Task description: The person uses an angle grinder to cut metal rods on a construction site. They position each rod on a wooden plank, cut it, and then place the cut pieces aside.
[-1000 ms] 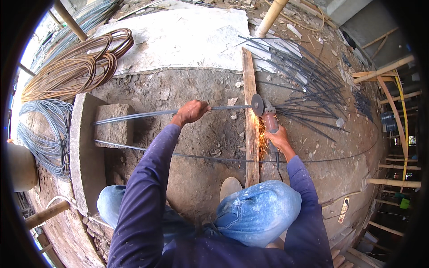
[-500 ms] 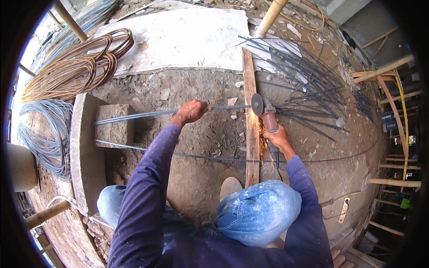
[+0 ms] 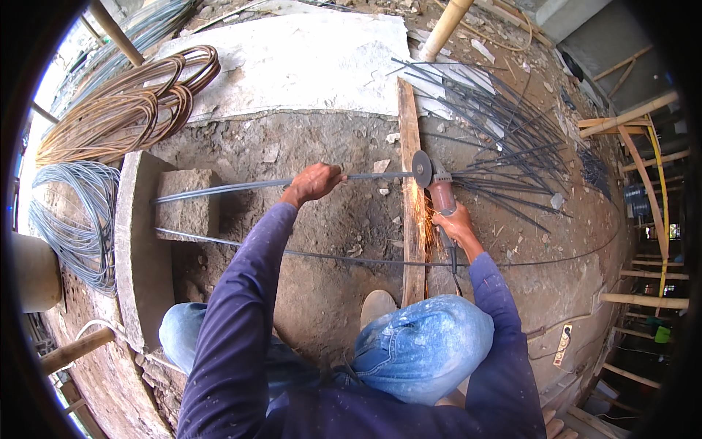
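My left hand [image 3: 316, 182] is closed round a small bundle of thin steel rods [image 3: 241, 188], which runs from a concrete block [image 3: 191, 201] across to a wooden plank [image 3: 409, 132]. In my right hand [image 3: 455, 222] is an angle grinder [image 3: 442, 194], gripped by its body. Its grey disc [image 3: 422, 170] meets the rods over the plank. Orange sparks [image 3: 422, 219] spray down from the disc along the plank. The disc hides the exact point of contact. Nearer to me, a single long rod [image 3: 336, 257] crosses the plank.
Many loose dark rods [image 3: 504, 132] lie beyond the plank on the right. Coiled brown rods [image 3: 157, 99] and coiled grey rods [image 3: 73, 219] are at left, beside an upright concrete slab [image 3: 139, 241]. A white sheet [image 3: 307, 62] covers ground ahead. A power strip [image 3: 562, 345] lies at right.
Both hands hold nearly the same places. The spark spray has changed shape slightly and still streams down along the plank.
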`<state>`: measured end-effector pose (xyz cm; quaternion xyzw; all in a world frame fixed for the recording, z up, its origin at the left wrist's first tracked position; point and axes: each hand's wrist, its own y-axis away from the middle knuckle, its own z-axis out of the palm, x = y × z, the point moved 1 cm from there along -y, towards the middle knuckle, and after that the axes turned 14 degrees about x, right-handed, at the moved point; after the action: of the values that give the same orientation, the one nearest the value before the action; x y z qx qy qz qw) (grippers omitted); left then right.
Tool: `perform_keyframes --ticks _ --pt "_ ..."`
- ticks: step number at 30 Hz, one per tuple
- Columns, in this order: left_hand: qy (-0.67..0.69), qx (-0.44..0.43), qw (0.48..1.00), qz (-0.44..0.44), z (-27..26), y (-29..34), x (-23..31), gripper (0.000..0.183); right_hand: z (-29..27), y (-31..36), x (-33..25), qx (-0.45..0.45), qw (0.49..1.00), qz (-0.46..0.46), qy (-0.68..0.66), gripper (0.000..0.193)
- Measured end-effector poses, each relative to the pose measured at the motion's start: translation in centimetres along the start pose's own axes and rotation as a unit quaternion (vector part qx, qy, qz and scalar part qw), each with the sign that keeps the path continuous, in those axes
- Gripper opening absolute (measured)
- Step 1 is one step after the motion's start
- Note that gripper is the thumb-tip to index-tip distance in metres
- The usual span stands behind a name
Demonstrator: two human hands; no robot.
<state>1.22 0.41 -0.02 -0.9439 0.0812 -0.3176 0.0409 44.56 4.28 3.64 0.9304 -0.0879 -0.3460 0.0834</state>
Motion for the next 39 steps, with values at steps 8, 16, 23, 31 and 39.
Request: perform_keyframes --ticks 8,16,23,31,39 --pt "0.002 0.009 1.000 0.007 0.2 -0.1 -0.1 0.045 0.0 -0.3 0.0 -0.001 1.000 0.017 0.025 0.047" --pt "0.000 0.009 1.000 0.006 0.3 0.0 -0.3 0.044 -0.1 -0.4 0.7 -0.020 1.000 0.000 -0.004 0.055" --pt "0.002 0.006 1.000 0.000 0.3 0.0 -0.2 0.044 -0.3 0.0 0.7 -0.029 0.998 0.046 0.010 0.059" --pt "0.000 0.012 1.000 0.000 -0.1 0.1 0.3 0.044 0.2 -0.6 -0.3 -0.021 0.999 0.046 0.002 0.059" --pt "0.003 0.010 1.000 -0.001 0.2 0.0 -0.1 0.044 -0.8 0.7 -0.6 -0.016 0.999 0.036 0.025 0.055"
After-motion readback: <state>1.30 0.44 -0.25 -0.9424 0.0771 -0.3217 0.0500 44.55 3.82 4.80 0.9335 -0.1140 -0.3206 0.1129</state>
